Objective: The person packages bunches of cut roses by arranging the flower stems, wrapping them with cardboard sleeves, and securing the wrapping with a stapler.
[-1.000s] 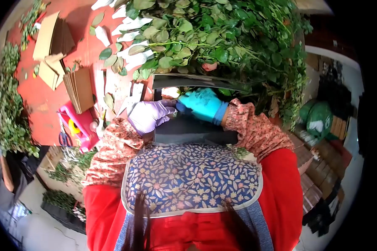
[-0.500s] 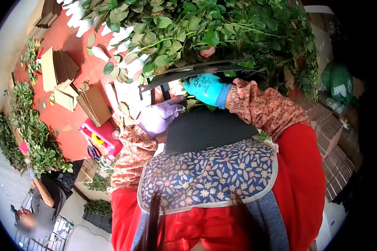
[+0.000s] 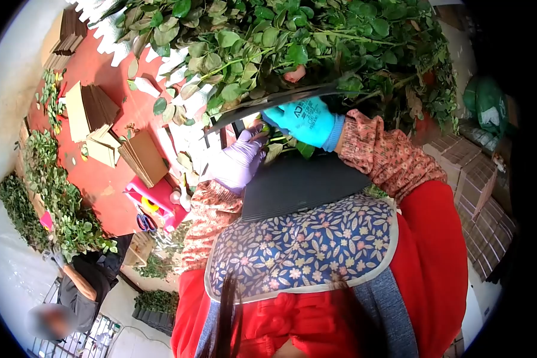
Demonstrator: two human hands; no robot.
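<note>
My left hand point(image 3: 238, 160), in a thin purple glove, has its fingers closed at the tips around a rose stem point(image 3: 274, 141) with green leaves. Close by on the right, my right hand point(image 3: 307, 123) wears a turquoise coated glove. Its fingers curl in beside the left fingertips, and what they grip is hidden. Below both hands lies a stack of black sheets point(image 3: 304, 186), against my floral apron point(image 3: 304, 250). A thin, curved black sheet point(image 3: 244, 109) stands just beyond the hands.
A large heap of leafy rose stems point(image 3: 316, 45) fills the far side, with one pinkish bloom point(image 3: 295, 74). On the red table point(image 3: 95, 191) lie folded cardboard pieces point(image 3: 144, 158), a pink holder point(image 3: 161, 200) and scissors point(image 3: 145, 222). Another person point(image 3: 80, 292) is at lower left.
The view has shifted slightly. My left hand's fingers have curled in more around the stem, and my right hand has turned a little, staying beside it.
</note>
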